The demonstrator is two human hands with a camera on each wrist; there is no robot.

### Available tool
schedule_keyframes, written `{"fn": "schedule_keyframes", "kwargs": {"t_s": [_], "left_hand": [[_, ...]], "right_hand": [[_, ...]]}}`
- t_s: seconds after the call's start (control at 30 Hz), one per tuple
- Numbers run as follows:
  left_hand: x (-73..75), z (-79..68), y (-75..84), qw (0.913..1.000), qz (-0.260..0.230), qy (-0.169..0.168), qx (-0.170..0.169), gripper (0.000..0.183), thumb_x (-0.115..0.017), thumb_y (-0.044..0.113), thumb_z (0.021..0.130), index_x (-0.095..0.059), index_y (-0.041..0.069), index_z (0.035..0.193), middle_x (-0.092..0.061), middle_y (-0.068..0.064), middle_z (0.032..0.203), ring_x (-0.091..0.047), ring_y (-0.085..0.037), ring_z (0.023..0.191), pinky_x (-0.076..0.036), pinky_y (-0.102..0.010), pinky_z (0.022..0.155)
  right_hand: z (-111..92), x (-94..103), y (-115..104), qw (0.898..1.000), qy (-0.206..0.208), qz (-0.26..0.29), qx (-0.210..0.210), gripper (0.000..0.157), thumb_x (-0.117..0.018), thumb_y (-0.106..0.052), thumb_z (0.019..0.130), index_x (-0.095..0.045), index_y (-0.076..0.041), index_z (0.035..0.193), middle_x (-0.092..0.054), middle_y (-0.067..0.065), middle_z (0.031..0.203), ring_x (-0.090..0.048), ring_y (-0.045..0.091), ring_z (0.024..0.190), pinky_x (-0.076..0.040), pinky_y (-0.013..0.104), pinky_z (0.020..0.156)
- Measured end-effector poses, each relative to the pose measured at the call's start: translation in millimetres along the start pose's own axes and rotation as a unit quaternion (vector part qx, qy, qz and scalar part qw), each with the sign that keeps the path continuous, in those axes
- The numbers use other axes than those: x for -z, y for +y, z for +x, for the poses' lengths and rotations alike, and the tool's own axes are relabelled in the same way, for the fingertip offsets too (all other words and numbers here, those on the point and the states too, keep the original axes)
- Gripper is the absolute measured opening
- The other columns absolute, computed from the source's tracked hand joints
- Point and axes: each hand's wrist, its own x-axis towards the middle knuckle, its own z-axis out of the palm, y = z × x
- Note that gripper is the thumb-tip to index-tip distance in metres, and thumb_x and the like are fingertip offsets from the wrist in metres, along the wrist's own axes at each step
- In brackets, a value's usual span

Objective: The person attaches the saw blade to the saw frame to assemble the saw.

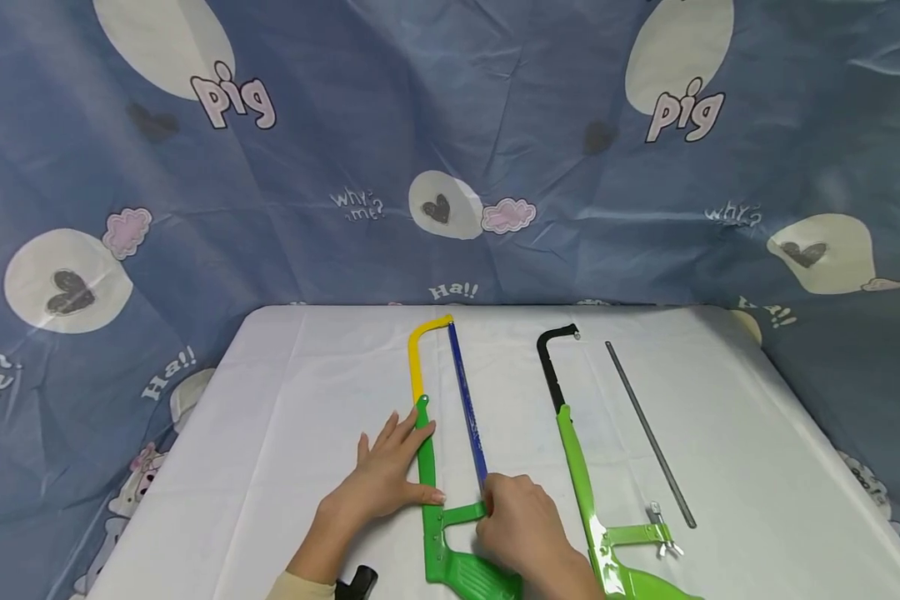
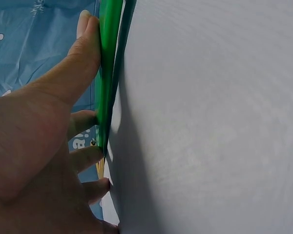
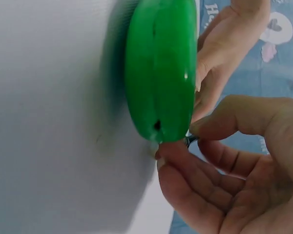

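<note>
A hacksaw with a yellow front (image 1: 414, 354), green frame and handle (image 1: 480, 577) and a blue blade (image 1: 467, 392) lies on the white-covered table. My left hand (image 1: 382, 475) rests on the green frame with spread, fairly straight fingers; in the left wrist view its thumb (image 2: 83, 53) and fingertips touch the frame's side. At the blade's near end, my right hand (image 1: 525, 521) has curled fingers. The right wrist view shows its thumb and index finger pinching a small metal wing nut (image 3: 190, 140) beside the green handle. Most of that nut is hidden by the fingers.
To the right lies a second hacksaw (image 1: 579, 475), light green and black, with a wing nut (image 1: 669, 547) on its bracket. Beyond it is a loose grey blade (image 1: 648, 433). A black object (image 1: 357, 582) sits by the left forearm. A patterned blue cloth (image 1: 555, 267) stands behind the table.
</note>
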Motion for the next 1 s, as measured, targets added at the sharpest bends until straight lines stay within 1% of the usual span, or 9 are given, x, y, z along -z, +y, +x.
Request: {"fn": "schedule_keyframes", "kwargs": {"t_s": [0.13,0.27,0.37,0.53,0.73,0.87,1.0], "left_hand": [[0.5,0.3,-1.3,1.0000,-0.004,0.001,0.000,0.101,-0.082,0.060,0.068,-0.041,0.022,0.153,-0.023,-0.010,0.166,-0.014,-0.042,0.153,-0.008,-0.080,0.110],[-0.4,0.4,-2.6,1.0000,-0.007,-0.001,0.003,0.102,-0.082,0.060,0.068,-0.041,0.022,0.152,-0.024,-0.010,0.166,-0.014,-0.042,0.153,-0.007,-0.080,0.110],[-1.5,0.1,-3.9,1.0000,-0.004,-0.001,0.005,0.102,-0.083,0.059,0.068,-0.040,0.022,0.153,-0.024,-0.010,0.166,-0.014,-0.042,0.153,-0.008,-0.080,0.110],[-2.0,0.2,-4.6,1.0000,-0.003,-0.001,0.005,0.103,-0.084,0.058,0.067,-0.040,0.022,0.153,-0.024,-0.010,0.166,-0.015,-0.043,0.153,-0.008,-0.080,0.110],[-2.7,1.4,-4.1,1.0000,-0.005,-0.003,0.004,0.103,-0.084,0.058,0.066,-0.040,0.022,0.153,-0.023,-0.010,0.166,-0.014,-0.042,0.154,-0.008,-0.080,0.110],[-1.8,1.5,-3.6,1.0000,-0.004,-0.002,0.002,0.103,-0.084,0.058,0.067,-0.040,0.022,0.153,-0.023,-0.010,0.166,-0.014,-0.042,0.154,-0.008,-0.080,0.110],[-1.0,2.5,-3.4,1.0000,0.001,-0.001,-0.002,0.103,-0.083,0.059,0.067,-0.040,0.022,0.153,-0.024,-0.010,0.166,-0.015,-0.042,0.153,-0.009,-0.080,0.110]], "right_hand": [[2,2.1,5,0.999,-0.015,0.052,-0.005,0.025,-0.065,0.004,0.063,-0.053,-0.018,0.060,-0.049,-0.008,0.052,-0.040,0.008,0.046,-0.033,0.024,0.043],[3,2.9,10,0.994,-0.033,0.105,-0.017,0.023,-0.062,0.005,0.063,-0.054,-0.016,0.062,-0.050,-0.008,0.054,-0.042,0.008,0.048,-0.034,0.022,0.045],[4,3.4,14,0.989,-0.047,0.139,-0.026,0.020,-0.062,0.004,0.063,-0.056,-0.015,0.065,-0.052,-0.007,0.057,-0.045,0.008,0.050,-0.036,0.022,0.046],[5,4.6,21,0.978,-0.075,0.190,-0.044,0.017,-0.062,0.002,0.061,-0.059,-0.013,0.068,-0.056,-0.005,0.059,-0.049,0.010,0.053,-0.038,0.023,0.046],[6,5.5,29,0.966,-0.087,0.237,-0.053,0.015,-0.065,0.000,0.061,-0.062,-0.011,0.070,-0.054,-0.005,0.059,-0.047,0.009,0.053,-0.038,0.023,0.046],[6,5.1,33,0.951,-0.098,0.285,-0.066,0.014,-0.067,0.001,0.063,-0.062,-0.007,0.073,-0.055,-0.004,0.058,-0.050,0.010,0.052,-0.041,0.024,0.047],[5,3.9,36,0.925,-0.116,0.352,-0.081,0.014,-0.066,0.003,0.065,-0.061,-0.002,0.076,-0.058,-0.002,0.058,-0.059,0.013,0.054,-0.050,0.028,0.053]]}}
